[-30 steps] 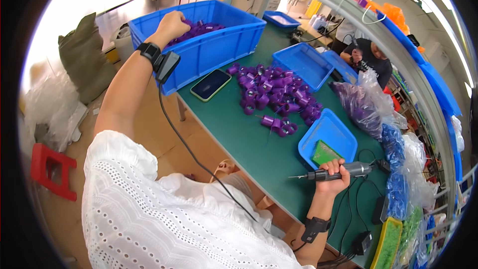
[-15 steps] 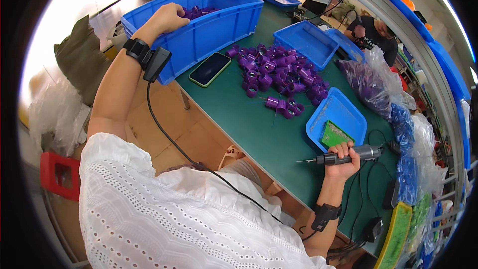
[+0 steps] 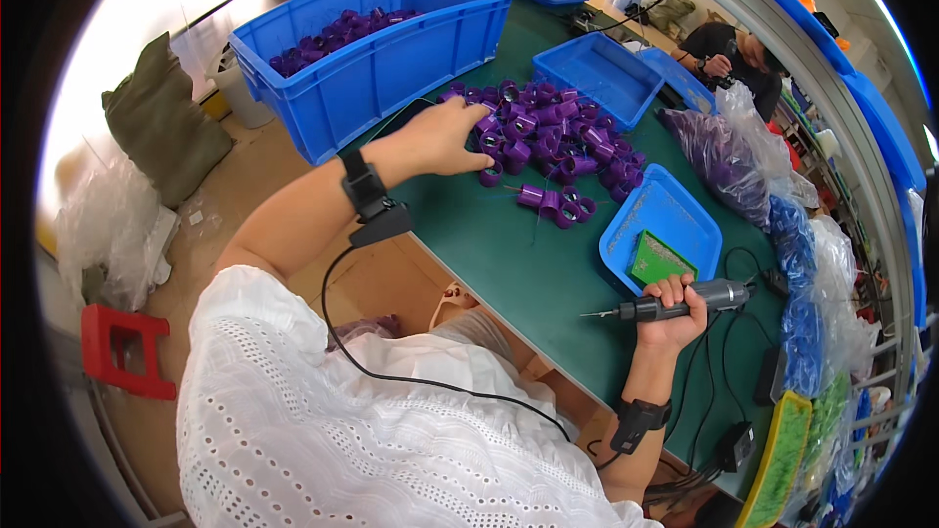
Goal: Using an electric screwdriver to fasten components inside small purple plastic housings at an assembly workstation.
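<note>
Presently, the person's left hand [image 3: 445, 140] reaches to the left edge of a heap of purple rings [image 3: 549, 115] on a green worktop [image 3: 469, 235], its grip spread, thumb and fingers apart at the outermost pieces. Nearer the person and to the right of the heap, the right hand [image 3: 671, 321] has its grip wrapped around a dark power screwdriver [image 3: 720, 296], its bare bit [image 3: 608, 313] pointing left. Because the rings are round and loosely piled, tugging one could send neighbours rolling; if the hands meet, the bit could scratch fingers.
</note>
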`<state>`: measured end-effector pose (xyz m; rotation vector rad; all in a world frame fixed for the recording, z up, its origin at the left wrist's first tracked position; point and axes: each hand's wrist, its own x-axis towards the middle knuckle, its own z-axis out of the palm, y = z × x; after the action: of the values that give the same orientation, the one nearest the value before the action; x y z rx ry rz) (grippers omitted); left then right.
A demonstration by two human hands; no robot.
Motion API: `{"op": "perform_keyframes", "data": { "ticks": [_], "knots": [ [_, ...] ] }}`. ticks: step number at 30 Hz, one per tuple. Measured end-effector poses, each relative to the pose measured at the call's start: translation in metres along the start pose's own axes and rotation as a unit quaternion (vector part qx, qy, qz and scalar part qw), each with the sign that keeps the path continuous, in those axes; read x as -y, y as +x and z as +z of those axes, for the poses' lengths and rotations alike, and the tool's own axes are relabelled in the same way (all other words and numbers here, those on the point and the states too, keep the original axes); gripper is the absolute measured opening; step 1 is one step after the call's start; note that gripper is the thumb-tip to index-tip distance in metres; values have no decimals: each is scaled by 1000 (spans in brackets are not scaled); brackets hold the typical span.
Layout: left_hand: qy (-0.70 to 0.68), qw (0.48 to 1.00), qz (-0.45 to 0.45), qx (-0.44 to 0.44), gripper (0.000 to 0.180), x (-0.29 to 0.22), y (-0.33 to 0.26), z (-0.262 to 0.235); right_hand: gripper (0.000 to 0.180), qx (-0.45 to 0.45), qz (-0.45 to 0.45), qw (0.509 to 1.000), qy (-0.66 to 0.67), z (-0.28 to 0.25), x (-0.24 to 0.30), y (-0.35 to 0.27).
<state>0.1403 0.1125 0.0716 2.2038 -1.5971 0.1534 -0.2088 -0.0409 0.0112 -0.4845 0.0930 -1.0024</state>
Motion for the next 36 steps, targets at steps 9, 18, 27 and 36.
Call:
{"op": "perform_keyframes", "data": {
  "ticks": [9, 18, 27, 36],
  "knots": [
    [-79, 994, -48, -51, 39, 6, 15, 45, 13, -14, -2, 1000, -16, 2, -2, -1],
    [-113, 963, 179, -170, 29, -25, -7, 38, 14, -27, -8, 999, -29, 5, -1, 0],
    [-93, 988, 116, -35, 34, -43, -32, 63, 14, -50, -9, 998, -25, 6, -4, -3],
    [-76, 992, 22, -96, 32, -50, -10, 59, 12, -46, -7, 999, -27, 4, -3, -1]
  ]
}}
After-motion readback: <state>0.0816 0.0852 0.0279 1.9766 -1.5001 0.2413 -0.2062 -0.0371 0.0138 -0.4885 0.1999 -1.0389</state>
